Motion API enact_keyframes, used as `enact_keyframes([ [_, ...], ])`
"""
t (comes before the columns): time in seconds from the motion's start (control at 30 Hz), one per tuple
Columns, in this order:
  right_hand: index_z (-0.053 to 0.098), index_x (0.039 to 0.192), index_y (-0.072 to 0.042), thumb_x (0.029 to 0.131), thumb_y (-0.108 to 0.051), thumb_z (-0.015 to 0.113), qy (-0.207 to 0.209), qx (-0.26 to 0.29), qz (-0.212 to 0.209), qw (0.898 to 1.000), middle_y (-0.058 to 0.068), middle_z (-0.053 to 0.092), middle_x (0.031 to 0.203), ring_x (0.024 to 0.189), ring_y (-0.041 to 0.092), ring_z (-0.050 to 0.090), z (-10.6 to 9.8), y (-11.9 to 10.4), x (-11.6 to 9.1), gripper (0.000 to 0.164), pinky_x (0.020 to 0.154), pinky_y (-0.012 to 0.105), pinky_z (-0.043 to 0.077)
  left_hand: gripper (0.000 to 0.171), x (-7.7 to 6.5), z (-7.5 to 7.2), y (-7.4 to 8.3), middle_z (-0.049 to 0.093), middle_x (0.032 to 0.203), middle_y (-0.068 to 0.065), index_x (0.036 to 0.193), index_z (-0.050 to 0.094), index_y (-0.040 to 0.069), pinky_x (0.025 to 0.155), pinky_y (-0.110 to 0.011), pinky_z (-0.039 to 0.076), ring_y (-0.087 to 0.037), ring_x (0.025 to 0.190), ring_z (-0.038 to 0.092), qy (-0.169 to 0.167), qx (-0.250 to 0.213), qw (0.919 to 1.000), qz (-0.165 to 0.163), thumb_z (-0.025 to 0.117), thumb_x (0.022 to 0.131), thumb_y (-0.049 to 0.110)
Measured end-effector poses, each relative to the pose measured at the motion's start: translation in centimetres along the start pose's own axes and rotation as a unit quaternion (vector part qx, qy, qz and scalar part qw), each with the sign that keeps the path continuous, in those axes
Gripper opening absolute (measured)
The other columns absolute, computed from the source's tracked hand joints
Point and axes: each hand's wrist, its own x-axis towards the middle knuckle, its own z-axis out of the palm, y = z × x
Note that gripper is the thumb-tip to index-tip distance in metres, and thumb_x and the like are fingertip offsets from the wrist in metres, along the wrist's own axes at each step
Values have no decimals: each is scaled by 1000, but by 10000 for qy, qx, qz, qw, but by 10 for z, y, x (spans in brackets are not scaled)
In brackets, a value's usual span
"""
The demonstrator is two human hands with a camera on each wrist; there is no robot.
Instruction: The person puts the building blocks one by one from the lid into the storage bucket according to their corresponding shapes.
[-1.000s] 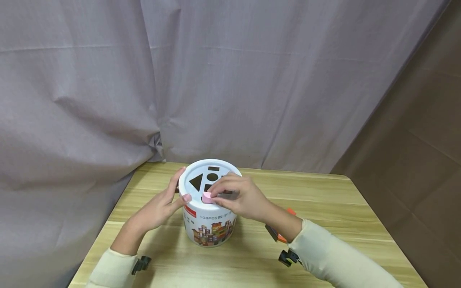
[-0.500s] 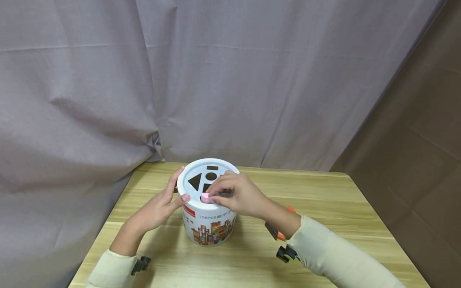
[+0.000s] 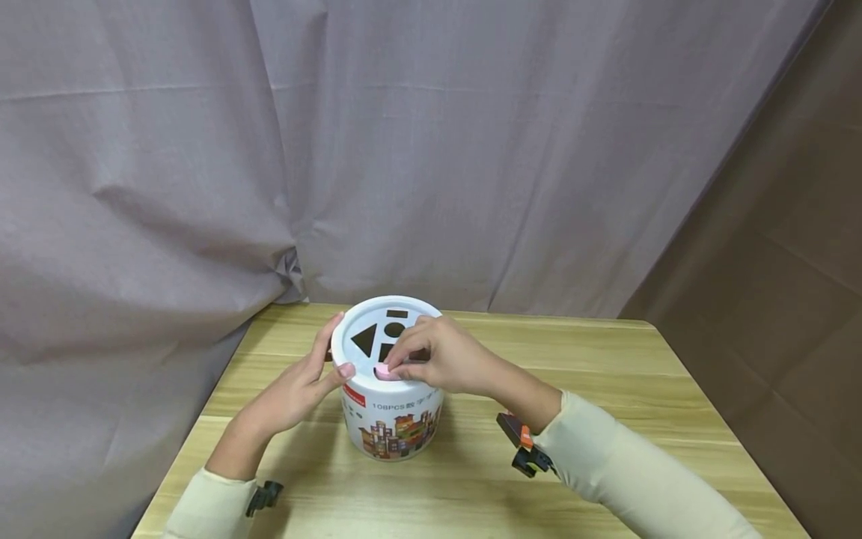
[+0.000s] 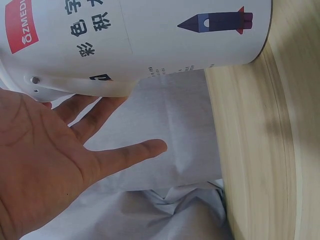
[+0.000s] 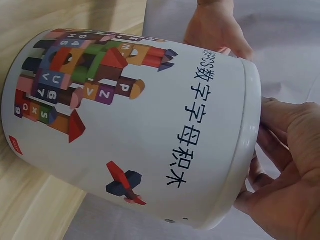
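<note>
A white toy-block bucket (image 3: 364,427) stands upright on the table, printed with colourful blocks. Its pale lid (image 3: 350,359) has cut-outs, among them a triangle and a circle. Spread out at the lid's left side, my left hand (image 3: 296,393) rests its thumb on the near rim; other fingers lie along the side. The left wrist view shows straight fingers beside the strap (image 4: 85,86), the little finger apart from the bucket. With thumb and fingertips, my right hand (image 3: 454,359) pinches a pink block (image 3: 384,371) at the lid's front cut-out. The block's lower part is hidden.
The wooden table (image 3: 572,359) extends around the bucket. Beneath the right wrist lie an orange piece (image 3: 527,436) and a dark piece (image 3: 510,428), partly covered by the arm. A grey curtain (image 3: 417,187) hangs behind the table.
The pink block has sunk lower into the cut-out, with less of it showing. My right hand has shifted slightly, still pinching it. The left hand stays nearly still.
</note>
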Motion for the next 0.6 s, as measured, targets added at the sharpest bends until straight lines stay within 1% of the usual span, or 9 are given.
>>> enact_keyframes([
  [0.13, 90, 98, -20, 93, -22, 92, -110, -10, 97, 9999, -12, 85, 100, 94, 13, 68, -1, -2, 2, 7, 86, 28, 52, 84, -1, -1, 0, 52, 167, -21, 176, -2, 46, 120, -77, 43, -44, 150, 56, 7, 17, 10000, 37, 56, 116, 46],
  [0.23, 90, 100, -19, 93, -21, 91, -106, -10, 128, 9999, -10, 86, 103, 99, 12, 70, -1, -3, 0, 7, 92, 30, 55, 84, -1, -1, 1, 52, 166, -21, 176, -2, 45, 120, -77, 43, -44, 149, 56, 4, 22, 10000, 56, 56, 116, 46],
  [0.37, 90, 101, -16, 93, -19, 91, -21, -63, 112, 9999, -7, 86, 106, 104, 12, 72, -1, -3, -2, 9, 99, 34, 57, 84, 0, -1, 1, 53, 166, -21, 176, -2, 45, 120, -77, 43, -44, 149, 56, -2, 9, 10000, 56, 56, 116, 46],
  [0.6, 89, 105, -13, 94, -15, 90, 239, -6, 9, 9997, -4, 85, 110, 108, 15, 75, -5, 0, -13, 11, 104, 40, 59, 84, 0, -1, 1, 56, 163, -21, 176, -1, 45, 120, -76, 43, -43, 148, 58, -12, 48, 10000, 49, 57, 116, 45],
])
